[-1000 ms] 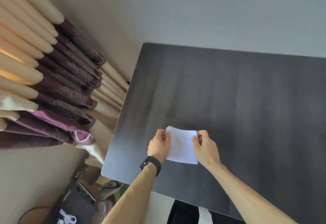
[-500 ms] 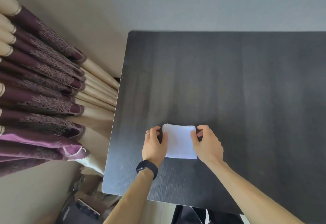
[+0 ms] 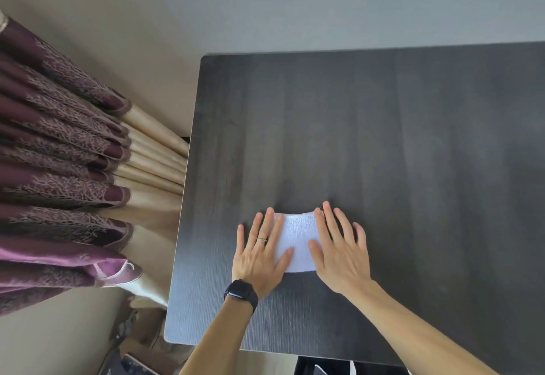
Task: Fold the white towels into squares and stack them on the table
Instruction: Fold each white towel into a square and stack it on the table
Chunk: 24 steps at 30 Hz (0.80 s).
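A dark wood-grain table (image 3: 383, 138) fills most of the view, its left edge beside a gathered purple and cream curtain (image 3: 65, 168) that hangs against the pale wall. Near the front-left part of the tabletop both hands lie palm down with fingers straight and spread. The left hand (image 3: 259, 253) covers the left edge of a folded white towel (image 3: 298, 236) and the right hand (image 3: 339, 250) covers its right edge; neither grips anything, they only press flat. The towel lies on the table between them as a small, roughly square packet, and no other towel or stack shows in view. The step in hand looks like flattening the finished fold. To do it well, the palms should bear down evenly and sweep outward from the centre, so trapped air leaves and the layers set without skewing; the corners should be checked for alignment before the hands lift, since soft cloth tends to spring open. A black watch (image 3: 240, 293) sits on the left wrist, and a thin ring (image 3: 261, 239) circles one left finger.
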Each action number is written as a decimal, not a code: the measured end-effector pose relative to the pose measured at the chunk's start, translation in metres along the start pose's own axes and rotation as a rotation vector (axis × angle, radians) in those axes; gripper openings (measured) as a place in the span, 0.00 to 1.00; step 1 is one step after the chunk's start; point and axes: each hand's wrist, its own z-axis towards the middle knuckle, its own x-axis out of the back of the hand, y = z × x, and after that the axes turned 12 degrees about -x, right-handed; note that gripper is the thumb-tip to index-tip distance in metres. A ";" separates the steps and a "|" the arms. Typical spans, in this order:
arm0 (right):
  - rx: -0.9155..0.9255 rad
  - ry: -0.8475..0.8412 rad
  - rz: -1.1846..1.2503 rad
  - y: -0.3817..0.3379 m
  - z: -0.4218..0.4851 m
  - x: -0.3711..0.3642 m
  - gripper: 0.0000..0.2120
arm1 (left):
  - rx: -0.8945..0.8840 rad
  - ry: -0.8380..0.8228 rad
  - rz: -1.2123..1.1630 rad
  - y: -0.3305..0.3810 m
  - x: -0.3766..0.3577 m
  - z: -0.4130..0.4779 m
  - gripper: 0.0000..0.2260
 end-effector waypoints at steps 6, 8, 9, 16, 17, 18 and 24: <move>0.028 0.026 0.024 0.008 0.004 -0.007 0.31 | 0.008 -0.032 -0.012 0.000 0.002 0.004 0.33; 0.043 0.014 0.045 0.007 0.001 -0.005 0.31 | 0.011 -0.059 -0.014 0.002 0.008 0.006 0.33; 0.046 0.001 0.061 0.007 -0.001 -0.002 0.30 | 0.014 -0.067 -0.020 0.003 0.012 0.006 0.33; -0.027 0.000 0.156 0.040 -0.042 0.052 0.31 | 0.064 -0.157 -0.018 0.031 0.065 0.004 0.30; -0.051 0.007 0.176 0.052 -0.053 0.062 0.31 | 0.060 -0.167 -0.026 0.043 0.074 0.005 0.30; -0.079 0.026 0.205 0.065 -0.063 0.073 0.30 | 0.048 -0.164 -0.039 0.058 0.084 0.007 0.30; -0.281 0.275 0.408 0.168 -0.140 0.148 0.23 | -0.206 -0.103 -0.151 0.193 0.120 0.036 0.29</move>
